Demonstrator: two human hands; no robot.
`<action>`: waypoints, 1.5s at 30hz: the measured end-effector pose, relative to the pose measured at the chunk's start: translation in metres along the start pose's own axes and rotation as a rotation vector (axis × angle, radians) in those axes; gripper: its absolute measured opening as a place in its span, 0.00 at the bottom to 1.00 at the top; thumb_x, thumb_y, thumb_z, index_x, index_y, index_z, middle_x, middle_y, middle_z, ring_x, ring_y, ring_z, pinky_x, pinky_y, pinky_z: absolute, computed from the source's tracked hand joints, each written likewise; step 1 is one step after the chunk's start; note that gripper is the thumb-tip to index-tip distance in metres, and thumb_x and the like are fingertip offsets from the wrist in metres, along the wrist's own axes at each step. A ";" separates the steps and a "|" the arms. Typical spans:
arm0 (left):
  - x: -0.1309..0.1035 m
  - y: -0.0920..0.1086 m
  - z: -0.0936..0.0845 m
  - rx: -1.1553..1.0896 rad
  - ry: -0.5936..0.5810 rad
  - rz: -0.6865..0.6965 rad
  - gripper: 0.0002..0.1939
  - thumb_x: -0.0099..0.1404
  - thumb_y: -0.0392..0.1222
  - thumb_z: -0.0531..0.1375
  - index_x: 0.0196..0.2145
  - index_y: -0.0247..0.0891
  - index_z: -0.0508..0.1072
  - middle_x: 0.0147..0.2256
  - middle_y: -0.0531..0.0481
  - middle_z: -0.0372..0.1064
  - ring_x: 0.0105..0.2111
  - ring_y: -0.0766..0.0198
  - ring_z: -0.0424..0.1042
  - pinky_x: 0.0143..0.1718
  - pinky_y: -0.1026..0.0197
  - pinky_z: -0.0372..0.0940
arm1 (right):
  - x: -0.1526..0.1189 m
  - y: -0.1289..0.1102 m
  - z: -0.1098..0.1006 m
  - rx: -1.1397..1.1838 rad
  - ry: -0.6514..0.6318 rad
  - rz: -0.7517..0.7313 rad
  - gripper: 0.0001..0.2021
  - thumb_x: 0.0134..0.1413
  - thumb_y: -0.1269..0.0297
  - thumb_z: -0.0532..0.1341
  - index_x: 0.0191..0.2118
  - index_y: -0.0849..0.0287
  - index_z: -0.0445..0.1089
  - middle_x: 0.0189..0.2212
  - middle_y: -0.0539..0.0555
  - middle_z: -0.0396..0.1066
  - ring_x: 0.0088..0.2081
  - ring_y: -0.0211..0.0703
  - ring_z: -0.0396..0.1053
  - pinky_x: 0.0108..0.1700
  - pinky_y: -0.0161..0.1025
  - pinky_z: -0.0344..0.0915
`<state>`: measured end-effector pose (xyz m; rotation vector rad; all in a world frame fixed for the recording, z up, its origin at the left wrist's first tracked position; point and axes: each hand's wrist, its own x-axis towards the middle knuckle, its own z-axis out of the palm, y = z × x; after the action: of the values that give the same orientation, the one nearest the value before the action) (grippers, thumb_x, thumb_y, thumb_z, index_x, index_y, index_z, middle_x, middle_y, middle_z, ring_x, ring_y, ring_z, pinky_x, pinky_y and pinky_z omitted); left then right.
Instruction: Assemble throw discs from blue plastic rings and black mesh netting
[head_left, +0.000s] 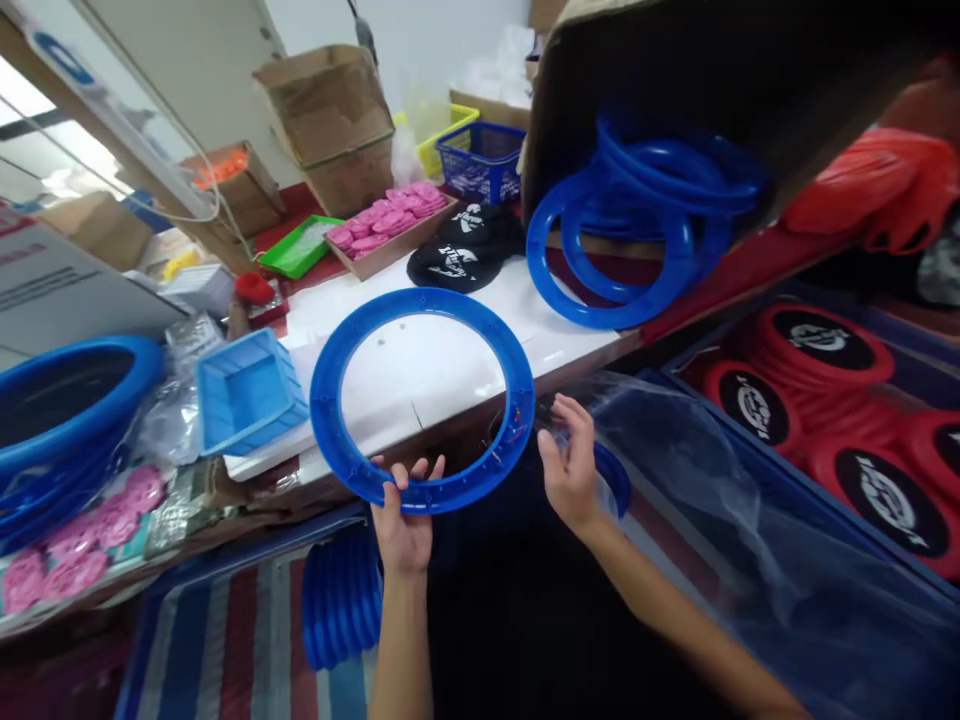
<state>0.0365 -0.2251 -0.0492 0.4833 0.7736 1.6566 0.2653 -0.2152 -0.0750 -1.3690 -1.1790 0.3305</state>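
A large blue plastic ring is held up over the front edge of the white table. My left hand grips its lower rim, thumb on the near face and fingers showing through the opening. Thin reddish wires lie in the ring's right side. Just right of the ring, my right hand is apart from it, fingers slightly curled and spread, holding nothing. Behind, black round discs with white print lie on the table. More blue rings lean in an open cardboard box at the right.
Nearby are a light blue tray, a box of pink pieces, a green tray and a dark blue basket. Red discs with black centres fill a bin at right. Stacked blue rings stand below the table.
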 end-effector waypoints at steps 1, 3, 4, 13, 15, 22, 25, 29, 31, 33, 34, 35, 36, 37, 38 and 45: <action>0.002 -0.006 0.000 -0.033 0.034 -0.006 0.20 0.67 0.53 0.73 0.53 0.55 0.75 0.34 0.61 0.69 0.47 0.59 0.83 0.71 0.27 0.58 | 0.000 0.004 0.005 0.049 0.000 0.116 0.22 0.70 0.57 0.61 0.66 0.51 0.66 0.66 0.62 0.66 0.66 0.57 0.67 0.67 0.63 0.66; 0.005 -0.017 0.002 -0.088 0.089 -0.016 0.19 0.67 0.53 0.73 0.53 0.55 0.76 0.36 0.61 0.71 0.52 0.57 0.81 0.72 0.27 0.57 | -0.002 0.013 0.012 0.162 -0.010 0.313 0.23 0.69 0.52 0.62 0.65 0.52 0.65 0.65 0.63 0.68 0.63 0.55 0.70 0.66 0.60 0.67; 0.007 -0.021 0.003 -0.111 0.111 -0.024 0.19 0.67 0.53 0.73 0.52 0.55 0.76 0.36 0.60 0.71 0.54 0.55 0.81 0.71 0.26 0.57 | -0.003 0.017 0.015 0.225 -0.020 0.387 0.24 0.68 0.50 0.62 0.64 0.52 0.65 0.64 0.62 0.69 0.62 0.54 0.71 0.65 0.59 0.68; 0.009 -0.036 0.028 -0.223 0.198 -0.123 0.21 0.63 0.51 0.76 0.52 0.52 0.79 0.35 0.59 0.74 0.55 0.53 0.81 0.72 0.25 0.55 | -0.012 0.035 0.042 0.608 -0.351 0.782 0.24 0.48 0.43 0.76 0.43 0.55 0.78 0.43 0.58 0.83 0.52 0.60 0.78 0.59 0.55 0.70; 0.006 -0.035 0.033 -0.226 0.202 -0.117 0.20 0.64 0.51 0.76 0.52 0.53 0.79 0.35 0.59 0.74 0.53 0.55 0.81 0.72 0.26 0.56 | -0.011 0.032 0.043 0.702 -0.403 0.880 0.25 0.50 0.41 0.74 0.45 0.57 0.80 0.42 0.60 0.84 0.51 0.61 0.79 0.57 0.57 0.71; 0.007 -0.019 0.042 -0.207 0.185 -0.057 0.21 0.65 0.51 0.75 0.53 0.54 0.78 0.33 0.61 0.72 0.47 0.59 0.83 0.72 0.29 0.58 | 0.007 0.009 0.026 1.389 -0.377 1.231 0.11 0.51 0.55 0.76 0.38 0.52 0.82 0.41 0.48 0.85 0.44 0.45 0.82 0.53 0.44 0.76; 0.010 -0.011 0.040 -0.195 0.144 -0.052 0.19 0.67 0.50 0.74 0.54 0.54 0.77 0.32 0.61 0.72 0.46 0.62 0.83 0.73 0.30 0.57 | 0.019 0.006 0.028 1.377 -0.311 1.242 0.10 0.48 0.58 0.79 0.31 0.53 0.79 0.35 0.47 0.85 0.39 0.42 0.81 0.51 0.41 0.78; 0.014 -0.005 0.036 -0.200 0.124 -0.052 0.20 0.68 0.50 0.73 0.55 0.53 0.77 0.33 0.61 0.73 0.46 0.63 0.83 0.73 0.30 0.57 | 0.035 0.011 0.032 1.322 -0.167 1.184 0.12 0.47 0.61 0.80 0.34 0.53 0.78 0.34 0.45 0.83 0.38 0.39 0.81 0.48 0.38 0.78; 0.015 -0.001 0.034 -0.206 0.127 -0.046 0.19 0.68 0.49 0.73 0.55 0.53 0.77 0.33 0.61 0.73 0.46 0.63 0.83 0.72 0.29 0.58 | 0.043 0.015 0.027 1.318 -0.077 1.110 0.12 0.49 0.63 0.79 0.36 0.51 0.77 0.32 0.43 0.80 0.37 0.36 0.79 0.46 0.37 0.79; 0.018 0.002 0.032 -0.202 0.138 -0.039 0.20 0.68 0.49 0.73 0.55 0.53 0.77 0.33 0.61 0.73 0.45 0.63 0.82 0.72 0.29 0.59 | 0.052 0.020 0.016 1.280 -0.030 1.003 0.12 0.52 0.63 0.78 0.38 0.51 0.76 0.26 0.40 0.72 0.31 0.32 0.75 0.43 0.34 0.78; 0.019 0.004 0.031 -0.196 0.146 -0.035 0.20 0.67 0.49 0.74 0.55 0.53 0.77 0.33 0.61 0.73 0.45 0.63 0.82 0.71 0.29 0.60 | 0.056 0.024 0.008 1.241 -0.028 0.941 0.11 0.54 0.63 0.77 0.38 0.51 0.75 0.24 0.40 0.66 0.28 0.30 0.71 0.40 0.31 0.76; 0.021 0.006 0.030 -0.187 0.156 -0.031 0.21 0.67 0.49 0.74 0.55 0.53 0.77 0.33 0.61 0.73 0.44 0.62 0.82 0.71 0.29 0.61 | 0.060 0.027 0.000 1.187 -0.032 0.881 0.11 0.55 0.62 0.76 0.39 0.51 0.75 0.22 0.39 0.61 0.25 0.29 0.66 0.35 0.29 0.74; 0.023 0.008 0.029 -0.178 0.166 -0.027 0.21 0.67 0.50 0.74 0.55 0.53 0.77 0.33 0.61 0.73 0.44 0.62 0.82 0.71 0.29 0.61 | 0.064 0.032 -0.010 1.121 -0.035 0.826 0.11 0.56 0.60 0.76 0.39 0.52 0.74 0.21 0.39 0.57 0.22 0.29 0.61 0.30 0.28 0.69; 0.025 0.010 0.028 -0.169 0.175 -0.022 0.21 0.67 0.50 0.74 0.56 0.53 0.77 0.33 0.61 0.73 0.44 0.62 0.82 0.71 0.29 0.61 | 0.067 0.036 -0.021 1.043 -0.033 0.776 0.11 0.57 0.59 0.75 0.39 0.52 0.74 0.21 0.39 0.54 0.20 0.28 0.56 0.25 0.27 0.64; 0.027 0.012 0.027 -0.162 0.180 -0.016 0.21 0.67 0.50 0.73 0.56 0.53 0.77 0.33 0.61 0.72 0.44 0.62 0.82 0.71 0.29 0.61 | 0.070 0.041 -0.032 0.950 -0.025 0.731 0.11 0.57 0.57 0.75 0.39 0.52 0.74 0.21 0.39 0.53 0.19 0.28 0.52 0.23 0.27 0.59; 0.047 0.015 0.031 -0.067 0.175 0.020 0.23 0.64 0.52 0.76 0.54 0.53 0.78 0.32 0.61 0.73 0.44 0.61 0.83 0.70 0.34 0.65 | 0.084 0.067 -0.112 -0.201 -0.017 0.282 0.14 0.64 0.49 0.67 0.46 0.53 0.79 0.26 0.48 0.71 0.25 0.40 0.66 0.30 0.40 0.66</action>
<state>0.0364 -0.1738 -0.0217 0.3022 0.8399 1.7547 0.4194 -0.1974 -0.0703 -1.7166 -1.0541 0.4325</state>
